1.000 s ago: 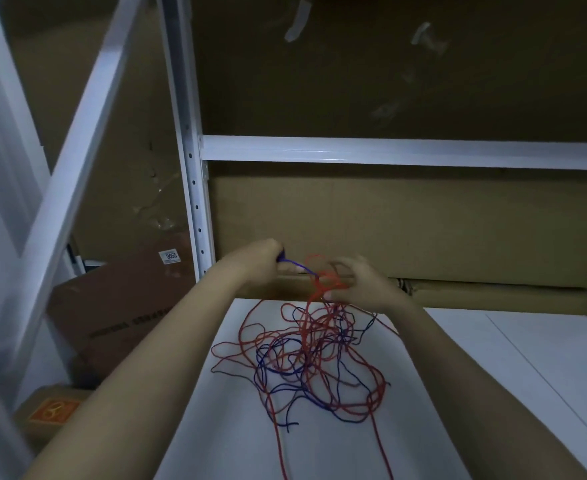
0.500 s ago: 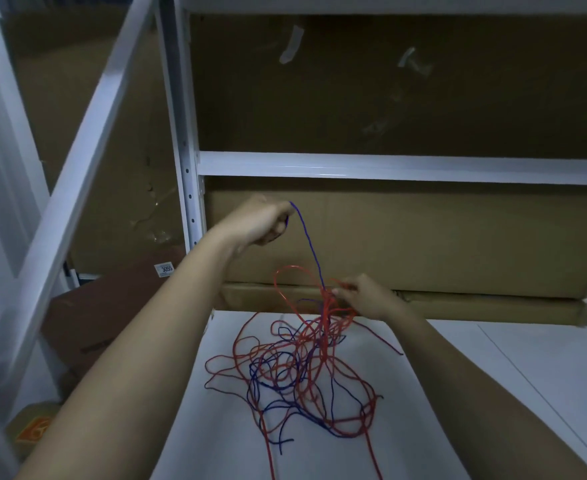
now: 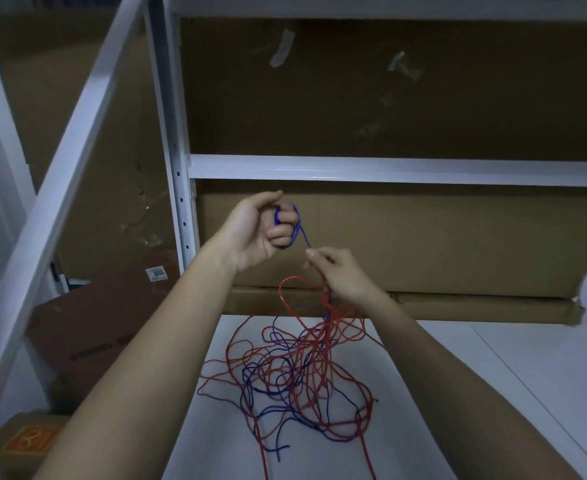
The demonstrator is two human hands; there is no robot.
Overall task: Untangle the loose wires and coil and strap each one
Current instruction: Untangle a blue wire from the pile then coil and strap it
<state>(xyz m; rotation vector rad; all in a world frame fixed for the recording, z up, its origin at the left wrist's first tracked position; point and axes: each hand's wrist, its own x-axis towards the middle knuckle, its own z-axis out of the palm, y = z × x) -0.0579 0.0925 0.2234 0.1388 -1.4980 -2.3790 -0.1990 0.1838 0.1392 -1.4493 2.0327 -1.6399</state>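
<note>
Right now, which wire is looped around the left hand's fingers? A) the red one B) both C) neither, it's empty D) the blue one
D: the left hand has the blue wire wound round its curled fingers, and the strand runs down to the right hand, which pinches it; the red wire lies in the tangle on the white surface.

Thin blue wire looped a couple of times up top, then dropping straight into the mess. Red wire arcing in one raised loop, otherwise knotted up with the blue, sprawled loose across the white surface.
</note>
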